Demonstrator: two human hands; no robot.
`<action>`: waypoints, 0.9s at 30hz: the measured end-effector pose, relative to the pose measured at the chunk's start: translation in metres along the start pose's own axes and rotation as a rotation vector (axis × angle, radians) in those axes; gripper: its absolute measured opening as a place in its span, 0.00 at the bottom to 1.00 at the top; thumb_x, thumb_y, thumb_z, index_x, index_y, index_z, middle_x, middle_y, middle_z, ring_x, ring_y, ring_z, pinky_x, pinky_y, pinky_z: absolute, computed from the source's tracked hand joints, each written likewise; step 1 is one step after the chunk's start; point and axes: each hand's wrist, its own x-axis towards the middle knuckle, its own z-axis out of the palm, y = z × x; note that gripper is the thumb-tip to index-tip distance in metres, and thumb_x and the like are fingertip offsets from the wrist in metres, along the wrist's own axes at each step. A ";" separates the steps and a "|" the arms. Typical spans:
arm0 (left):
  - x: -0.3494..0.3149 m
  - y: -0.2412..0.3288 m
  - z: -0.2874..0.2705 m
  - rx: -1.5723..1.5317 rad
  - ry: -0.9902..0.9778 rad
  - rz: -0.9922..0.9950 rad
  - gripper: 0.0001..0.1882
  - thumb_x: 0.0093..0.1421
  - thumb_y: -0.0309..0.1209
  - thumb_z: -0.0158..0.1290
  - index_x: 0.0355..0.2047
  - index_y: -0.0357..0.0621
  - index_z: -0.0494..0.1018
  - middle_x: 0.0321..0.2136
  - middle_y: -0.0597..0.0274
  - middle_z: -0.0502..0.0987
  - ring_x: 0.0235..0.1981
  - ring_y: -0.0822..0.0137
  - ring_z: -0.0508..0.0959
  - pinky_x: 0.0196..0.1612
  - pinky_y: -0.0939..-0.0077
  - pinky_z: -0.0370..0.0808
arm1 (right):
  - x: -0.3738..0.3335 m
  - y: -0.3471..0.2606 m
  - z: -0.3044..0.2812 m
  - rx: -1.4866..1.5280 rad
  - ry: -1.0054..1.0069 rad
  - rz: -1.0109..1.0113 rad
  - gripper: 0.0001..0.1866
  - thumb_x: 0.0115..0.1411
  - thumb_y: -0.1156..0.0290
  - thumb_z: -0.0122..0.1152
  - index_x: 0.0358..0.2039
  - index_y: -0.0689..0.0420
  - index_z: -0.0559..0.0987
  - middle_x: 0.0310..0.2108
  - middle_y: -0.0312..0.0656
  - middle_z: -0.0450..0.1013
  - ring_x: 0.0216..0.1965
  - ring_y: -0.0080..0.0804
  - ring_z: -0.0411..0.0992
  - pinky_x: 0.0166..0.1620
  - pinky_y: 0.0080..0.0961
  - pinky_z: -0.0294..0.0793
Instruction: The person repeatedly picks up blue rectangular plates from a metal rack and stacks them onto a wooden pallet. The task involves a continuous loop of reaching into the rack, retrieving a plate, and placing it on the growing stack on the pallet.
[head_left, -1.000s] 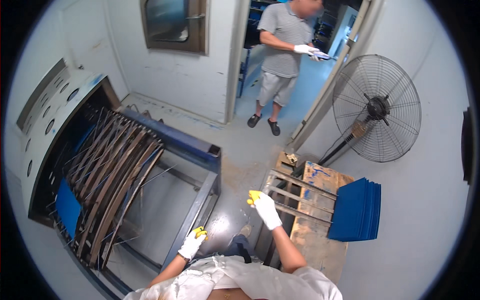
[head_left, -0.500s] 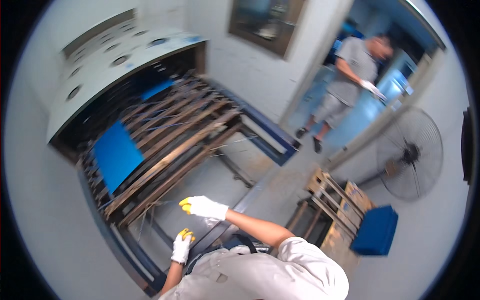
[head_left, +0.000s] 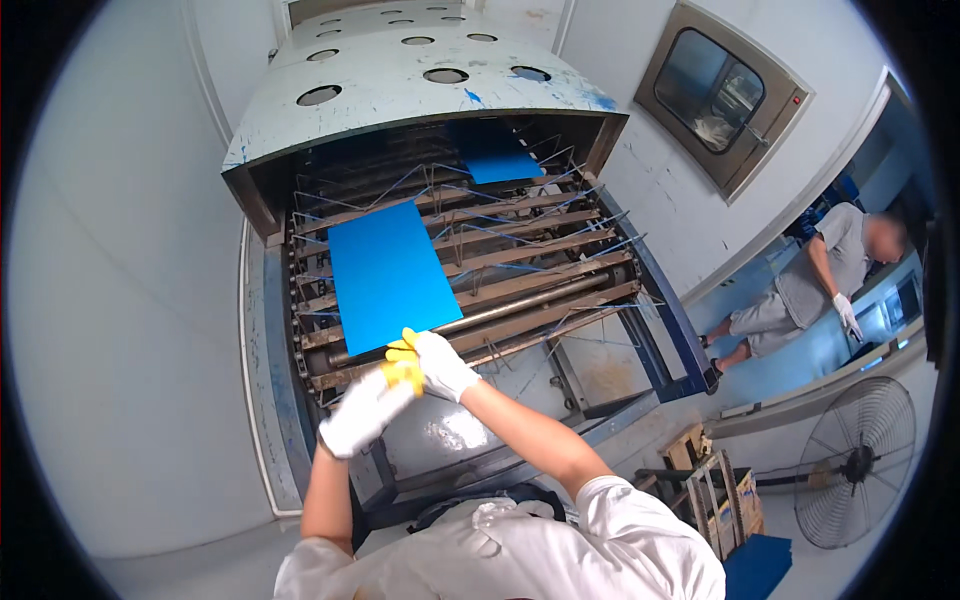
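A flat blue panel [head_left: 390, 270] lies on the metal bars of a conveyor rack [head_left: 560, 262], its near edge toward me. My right hand [head_left: 440, 366], in a white glove with yellow fingertips, is closed at that near edge, fingertips overlapping it. Just left of it and lower is my left hand [head_left: 365, 412], gloved the same way. Its yellow fingers come close to the right hand, smeared by motion, so their grip is unclear. Farther back, a second blue panel [head_left: 497, 155] lies partly under the pale hood [head_left: 390, 75].
Round holes dot the hood's top. A blue frame rail [head_left: 655, 300] runs along the rack's right side. To the right stand a wire fan [head_left: 858, 462], a wooden rack [head_left: 715, 500] and a dark blue panel [head_left: 757, 568]. Beyond the doorway is another person [head_left: 815, 280] in gloves.
My view has swung right, so the conveyor now sits nearer the middle. Both hands have come up to the near edge of the blue panel, closer together.
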 end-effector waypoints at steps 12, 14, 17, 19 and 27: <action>0.145 -0.085 -0.039 0.527 0.254 -0.429 0.34 0.54 0.57 0.33 0.39 0.35 0.67 0.34 0.43 0.72 0.37 0.51 0.72 0.41 0.64 0.67 | -0.167 0.000 -0.036 -0.310 0.093 0.006 0.13 0.56 0.67 0.49 0.32 0.66 0.70 0.33 0.49 0.70 0.34 0.35 0.72 0.33 0.24 0.74; 0.136 -0.069 -0.029 0.549 0.388 -0.245 0.32 0.54 0.57 0.35 0.36 0.37 0.69 0.32 0.44 0.73 0.35 0.51 0.72 0.38 0.63 0.67 | -0.198 -0.022 -0.030 -0.457 0.115 -0.029 0.11 0.56 0.69 0.49 0.30 0.66 0.69 0.31 0.49 0.70 0.33 0.36 0.72 0.33 0.24 0.74; 0.128 0.042 0.031 0.461 0.305 0.004 0.29 0.54 0.55 0.37 0.38 0.40 0.69 0.31 0.47 0.73 0.35 0.53 0.73 0.38 0.64 0.67 | -0.271 -0.060 -0.048 -0.771 0.296 -0.018 0.09 0.55 0.72 0.49 0.28 0.67 0.69 0.27 0.48 0.71 0.31 0.38 0.73 0.34 0.27 0.75; 0.132 0.092 0.084 0.559 0.193 0.173 0.28 0.53 0.53 0.39 0.42 0.41 0.68 0.33 0.49 0.73 0.35 0.54 0.73 0.39 0.65 0.68 | -0.324 -0.060 -0.090 -0.712 0.382 -0.180 0.07 0.53 0.76 0.51 0.27 0.68 0.72 0.28 0.44 0.73 0.31 0.30 0.72 0.33 0.22 0.72; 0.155 0.194 0.361 0.405 -0.275 0.460 0.26 0.51 0.43 0.44 0.47 0.40 0.63 0.39 0.45 0.70 0.40 0.52 0.70 0.43 0.63 0.66 | -0.556 -0.032 -0.219 -0.392 0.875 -0.479 0.01 0.50 0.83 0.47 0.25 0.68 0.66 0.29 0.50 0.68 0.35 0.40 0.72 0.35 0.28 0.74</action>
